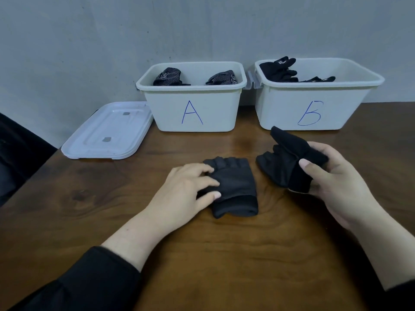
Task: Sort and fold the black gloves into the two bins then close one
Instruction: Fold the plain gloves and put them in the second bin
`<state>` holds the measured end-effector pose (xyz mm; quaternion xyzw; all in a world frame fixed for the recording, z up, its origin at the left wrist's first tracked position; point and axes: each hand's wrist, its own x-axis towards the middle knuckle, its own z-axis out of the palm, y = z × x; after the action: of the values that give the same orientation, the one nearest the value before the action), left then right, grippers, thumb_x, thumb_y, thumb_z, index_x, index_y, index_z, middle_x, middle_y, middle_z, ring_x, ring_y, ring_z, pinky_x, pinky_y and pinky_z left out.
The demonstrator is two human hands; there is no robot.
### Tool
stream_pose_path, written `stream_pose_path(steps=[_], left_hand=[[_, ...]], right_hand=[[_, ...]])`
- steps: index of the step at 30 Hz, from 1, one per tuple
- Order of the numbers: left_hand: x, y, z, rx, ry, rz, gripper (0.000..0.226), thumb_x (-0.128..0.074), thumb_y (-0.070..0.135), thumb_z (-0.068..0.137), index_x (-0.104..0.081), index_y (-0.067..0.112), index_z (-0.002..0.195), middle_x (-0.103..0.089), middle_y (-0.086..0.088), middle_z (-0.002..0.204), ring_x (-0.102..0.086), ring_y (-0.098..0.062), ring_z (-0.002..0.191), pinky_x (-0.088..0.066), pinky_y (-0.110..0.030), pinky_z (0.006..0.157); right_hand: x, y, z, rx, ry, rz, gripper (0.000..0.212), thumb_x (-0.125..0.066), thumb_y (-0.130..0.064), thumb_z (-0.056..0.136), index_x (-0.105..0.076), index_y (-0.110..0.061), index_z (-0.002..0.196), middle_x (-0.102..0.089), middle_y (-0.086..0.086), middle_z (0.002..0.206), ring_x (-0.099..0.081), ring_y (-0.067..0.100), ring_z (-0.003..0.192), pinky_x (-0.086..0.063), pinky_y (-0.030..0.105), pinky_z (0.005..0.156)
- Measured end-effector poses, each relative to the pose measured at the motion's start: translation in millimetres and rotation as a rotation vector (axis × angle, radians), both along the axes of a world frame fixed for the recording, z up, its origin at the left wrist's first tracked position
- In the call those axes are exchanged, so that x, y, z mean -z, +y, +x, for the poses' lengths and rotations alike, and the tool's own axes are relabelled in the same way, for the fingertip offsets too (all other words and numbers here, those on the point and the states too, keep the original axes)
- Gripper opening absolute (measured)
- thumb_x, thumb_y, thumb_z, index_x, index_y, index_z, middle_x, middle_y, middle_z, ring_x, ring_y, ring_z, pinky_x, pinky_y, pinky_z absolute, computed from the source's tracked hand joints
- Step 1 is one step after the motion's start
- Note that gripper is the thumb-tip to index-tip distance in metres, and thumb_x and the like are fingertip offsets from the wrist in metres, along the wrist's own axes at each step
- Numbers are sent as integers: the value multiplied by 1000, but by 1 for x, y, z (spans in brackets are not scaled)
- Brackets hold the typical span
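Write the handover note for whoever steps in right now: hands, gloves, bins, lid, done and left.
Left hand: fingers resting on the folded black glove lying on the wooden table.
Right hand: holds a second black glove by its cuff, lifted in front of bin B.
Bin A: two dotted black gloves inside, open.
Bin B: plain black gloves inside, open.
Lid: flat on the table left of bin A, leaning against nothing I can tell.
Done: some gloves already sorted into both bins.
Left: fold the held glove, bin both, put the lid on one bin.
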<state>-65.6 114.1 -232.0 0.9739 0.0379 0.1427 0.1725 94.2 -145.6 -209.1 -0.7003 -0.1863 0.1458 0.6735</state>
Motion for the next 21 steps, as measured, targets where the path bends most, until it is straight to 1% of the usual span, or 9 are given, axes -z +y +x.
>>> stream_pose_path(steps=[2,4,7,9,11,13,14,17,21], left_hand=[[3,1,-2,-30,75,-58,36,-59,49,96,-67,34,128,-49,16,144,-32,5,127,-19,-30,118],[4,4,-2,-36,73,-137,41,-60,49,96,-62,35,134,-47,22,143,-29,12,119,-21,-23,114],[1,10,-2,-95,-32,-296,40,-61,45,96,-60,34,135,-53,26,134,-45,10,122,-32,-9,105],[-3,14,-2,-188,-88,-351,33,-60,41,98,-64,32,130,-59,25,126,-50,13,113,-33,0,94],[-6,17,-2,-254,-115,-404,30,-59,39,99,-65,30,127,-63,21,122,-54,9,108,-38,-5,94],[-7,19,-3,-281,-135,-440,28,-60,37,99,-68,29,124,-66,18,118,-59,3,109,-45,-18,97],[-8,19,-4,-285,-133,-443,27,-60,37,99,-68,29,123,-66,18,116,-60,1,109,-46,-19,96],[-8,19,-5,-281,-128,-432,20,-60,34,99,-70,30,117,-67,19,110,-60,2,105,-41,-10,88],[-7,22,-6,-270,-100,-415,12,-62,34,98,-70,35,107,-66,20,103,-57,9,101,-36,0,80]], right_hand=[[-5,0,-1,-16,-25,-35,29,-62,-11,99,-65,-30,120,-74,-4,113,-71,19,105,-60,42,88],[-15,1,1,-25,-102,-103,33,-68,-9,94,-65,-31,118,-75,-7,109,-72,14,101,-60,30,83],[-35,9,2,-70,-191,-193,38,-73,-9,89,-64,-28,121,-76,-9,109,-72,10,100,-56,27,86],[-51,18,3,-92,-220,-196,32,-73,-9,89,-68,-24,118,-78,-10,105,-73,6,95,-55,16,79],[-67,32,2,-123,-281,-232,26,-73,-10,90,-72,-23,112,-78,-12,99,-73,0,89,-50,5,69],[-80,49,2,-163,-343,-278,21,-73,-12,90,-74,-26,106,-78,-14,93,-71,-7,87,-46,1,68],[-87,58,2,-178,-385,-302,20,-73,-13,91,-73,-31,100,-75,-20,89,-67,-13,84,-43,-1,67],[-104,80,-1,-147,-550,-333,23,-72,-16,93,-68,-39,89,-65,-36,73,-59,-23,73,-39,-3,66],[-96,89,-16,-42,-765,-301,20,-70,-20,94,-67,-38,104,-64,-29,94,-56,-21,89,-36,-2,79]])
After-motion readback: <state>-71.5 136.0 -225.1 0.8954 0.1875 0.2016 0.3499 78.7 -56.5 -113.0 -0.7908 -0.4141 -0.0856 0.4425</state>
